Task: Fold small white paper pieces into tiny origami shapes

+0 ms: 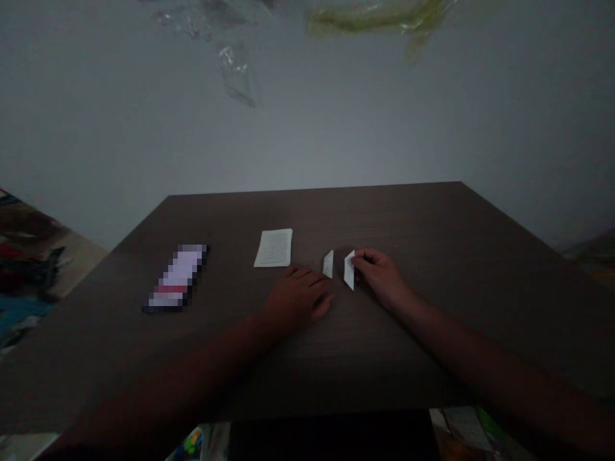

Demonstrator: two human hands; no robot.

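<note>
My right hand (382, 275) pinches a small white piece of printed paper (350, 269) between thumb and fingers, holding it on edge above the brown table. Just left of it stands a similar small piece of paper (328, 264), tilted on edge. Palm down, my left hand (300, 296) lies on the table with its fingers stretched out, close to that second piece; I cannot tell whether they touch. Beyond the left fingertips lies a flat white printed sheet or stack of sheets (273, 248); its thickness is unclear.
A phone (177, 278) with a blurred-out screen lies left on the table (384, 211). The table's far edge meets a pale wall (307, 128), where clear and yellow plastic (379, 22) hangs. Assorted items (29, 269) are on the floor at left, with a container (192, 445) below the near edge.
</note>
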